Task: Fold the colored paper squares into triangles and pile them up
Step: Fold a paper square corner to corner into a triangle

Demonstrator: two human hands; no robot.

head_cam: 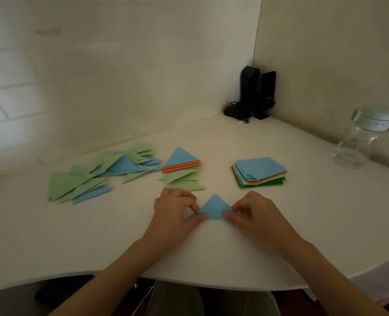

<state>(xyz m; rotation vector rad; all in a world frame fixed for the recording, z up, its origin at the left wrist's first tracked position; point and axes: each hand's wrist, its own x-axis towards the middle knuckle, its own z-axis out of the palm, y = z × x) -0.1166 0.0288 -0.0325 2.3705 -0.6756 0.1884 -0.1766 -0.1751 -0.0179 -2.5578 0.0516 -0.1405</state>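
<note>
White tabletop, smooth, curved front edge, set in a corner of pale walls. Blue triangle, flat folded paper, apex away, lies near the front edge. Left hand and right hand, each with curled fingers, grip pinching its left and right corners. Beyond: neat triangle pile; loose triangles at left; squares stacked at right. Glass jar; black speakers in corner.

White table in corner, pale brick wall.
</note>
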